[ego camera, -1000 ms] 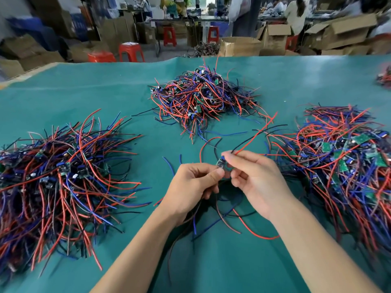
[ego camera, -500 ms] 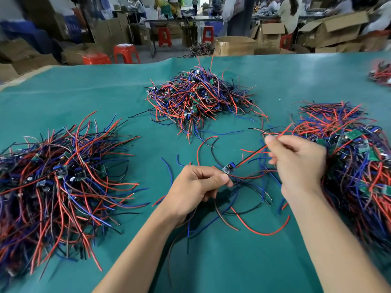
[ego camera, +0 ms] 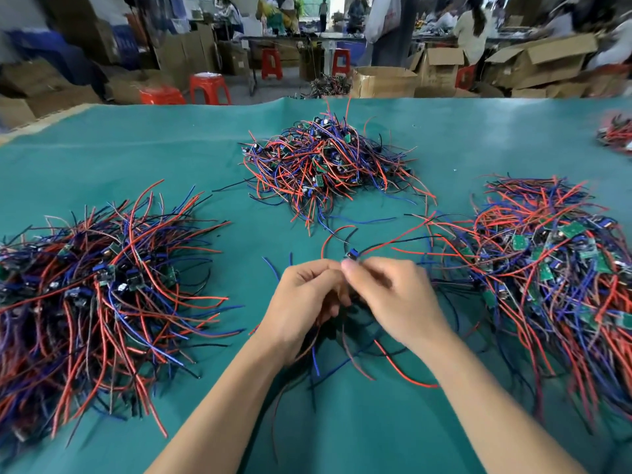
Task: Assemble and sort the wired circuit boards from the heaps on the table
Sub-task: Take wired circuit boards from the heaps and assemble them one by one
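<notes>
Overhead, a teal bench (ego camera: 478,148) carries three heaps of red, blue and black wires: left heap (ego camera: 102,285), far heap (ego camera: 328,159), right heap (ego camera: 554,268). Behind stand red stools (ego camera: 208,87) and cardboard boxes (ego camera: 383,82). Mid-bench, left hand (ego camera: 304,302) and right hand (ego camera: 393,295) meet, both pinching a small board (ego camera: 349,255), its wires trailing beneath them.
</notes>
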### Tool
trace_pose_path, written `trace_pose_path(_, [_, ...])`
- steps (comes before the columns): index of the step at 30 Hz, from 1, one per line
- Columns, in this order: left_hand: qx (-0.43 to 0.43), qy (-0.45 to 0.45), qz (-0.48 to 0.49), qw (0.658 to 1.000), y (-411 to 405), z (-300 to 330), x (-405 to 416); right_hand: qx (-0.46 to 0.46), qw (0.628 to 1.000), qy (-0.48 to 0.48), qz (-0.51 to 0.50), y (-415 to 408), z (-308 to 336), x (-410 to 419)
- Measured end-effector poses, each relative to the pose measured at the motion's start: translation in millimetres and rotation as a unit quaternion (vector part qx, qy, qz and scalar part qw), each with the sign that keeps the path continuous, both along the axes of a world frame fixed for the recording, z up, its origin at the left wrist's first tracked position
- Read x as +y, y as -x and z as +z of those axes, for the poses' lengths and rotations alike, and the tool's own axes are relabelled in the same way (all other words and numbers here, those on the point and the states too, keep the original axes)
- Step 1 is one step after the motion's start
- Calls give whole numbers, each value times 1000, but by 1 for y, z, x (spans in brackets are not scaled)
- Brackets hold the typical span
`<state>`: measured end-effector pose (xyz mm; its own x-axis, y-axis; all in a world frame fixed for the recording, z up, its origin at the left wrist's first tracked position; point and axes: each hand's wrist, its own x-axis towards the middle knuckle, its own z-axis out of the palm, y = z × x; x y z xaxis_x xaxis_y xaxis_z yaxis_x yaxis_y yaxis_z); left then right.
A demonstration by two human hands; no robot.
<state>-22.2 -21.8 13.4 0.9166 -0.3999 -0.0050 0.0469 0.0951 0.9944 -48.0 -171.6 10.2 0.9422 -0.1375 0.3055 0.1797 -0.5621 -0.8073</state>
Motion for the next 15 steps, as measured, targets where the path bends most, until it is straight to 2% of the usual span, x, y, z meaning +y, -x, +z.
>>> trace_pose_path(2, [-9,-13,-16,1000,1,1,1,-4,999,-28,18,1,-1,3])
trace_pose_path(5, [-36,-33,-36,998,2,1,1,15,986,-158,45,2,5,-1])
trace_pose_path(9, [-53,-45,-60,996,3,1,2,20,984,-164,62,4,9,-3])
trace_pose_path(12, [-60,-50,-79,994,1,2,1,19,976,-205,66,3,9,-4])
trace_pose_path(15, [-65,-38,-91,993,1,2,1,8,973,-228,24,1,9,-5])
